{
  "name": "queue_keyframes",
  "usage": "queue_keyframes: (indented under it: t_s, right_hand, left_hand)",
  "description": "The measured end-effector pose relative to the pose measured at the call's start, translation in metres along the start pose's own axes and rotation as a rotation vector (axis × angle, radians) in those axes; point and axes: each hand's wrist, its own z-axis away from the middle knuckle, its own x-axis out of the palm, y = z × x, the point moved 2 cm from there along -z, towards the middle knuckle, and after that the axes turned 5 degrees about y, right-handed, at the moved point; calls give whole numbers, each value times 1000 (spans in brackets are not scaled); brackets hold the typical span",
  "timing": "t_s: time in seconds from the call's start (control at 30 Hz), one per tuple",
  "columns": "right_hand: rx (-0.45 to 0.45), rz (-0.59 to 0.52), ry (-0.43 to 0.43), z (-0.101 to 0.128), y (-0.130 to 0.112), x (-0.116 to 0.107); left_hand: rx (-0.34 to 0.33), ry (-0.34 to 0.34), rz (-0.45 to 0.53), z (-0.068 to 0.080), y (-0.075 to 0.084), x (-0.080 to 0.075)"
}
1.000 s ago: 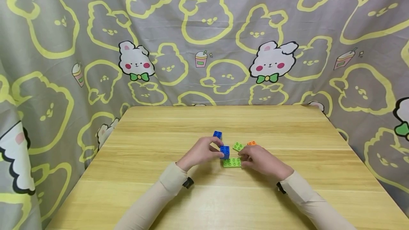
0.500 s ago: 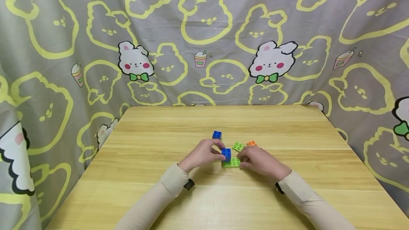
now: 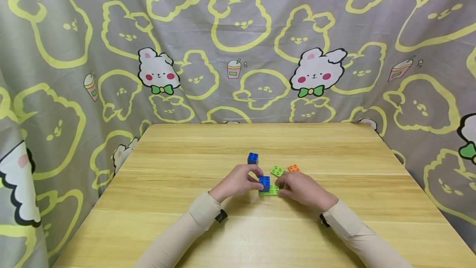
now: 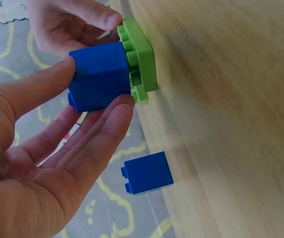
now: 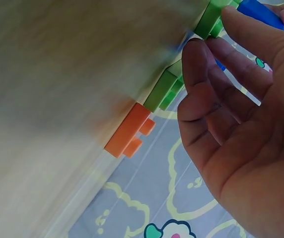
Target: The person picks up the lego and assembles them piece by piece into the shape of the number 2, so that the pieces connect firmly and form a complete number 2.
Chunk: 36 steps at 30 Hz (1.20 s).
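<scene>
My left hand [image 3: 255, 180] pinches a blue cube brick [image 3: 265, 181] between thumb and fingers [image 4: 113, 115]. The brick [image 4: 100, 74] sits pressed on the left end of a flat green plate [image 3: 272, 190] lying on the wooden table [image 3: 238, 235]. My right hand [image 3: 282, 187] holds the plate's right end, its fingers [image 4: 98, 19] against the plate's edge [image 4: 143, 55]. In the right wrist view the plate [image 5: 209, 20] and the blue brick [image 5: 260, 13] show past my fingertips [image 5: 197, 49].
Three loose pieces lie just beyond the hands: a second blue brick [image 3: 253, 158] [image 4: 148, 172], a small green plate [image 3: 277, 171] [image 5: 164, 90] and an orange plate [image 3: 293, 168] [image 5: 129, 131]. A patterned curtain [image 3: 238, 53] hangs behind and beside the table.
My left hand has brought the blue brick down and slightly right onto the green plate. The right hand has stayed on the plate.
</scene>
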Motion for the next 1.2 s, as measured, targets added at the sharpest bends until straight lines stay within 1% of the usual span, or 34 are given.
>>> queue_keyframes:
  t_s: [0.33, 0.73, 1.0, 1.1, 1.2]
  right_hand:
    - [13, -1, -8, -1, 0, 1]
    - [36, -5, -22, -1, -2, 3]
    - [37, 1, -35, 0, -3, -1]
    - [63, -1, -34, 0, -4, -3]
    - [98, -12, -9, 0, -5, -5]
  left_hand:
    - [-4, -8, -44, 1, 1, 0]
    - [-15, -5, -45, 1, -2, 2]
    - [-15, -9, -52, 1, -1, 2]
    - [-18, -11, -56, 2, 1, 2]
    - [-18, -10, -54, 2, 2, 1]
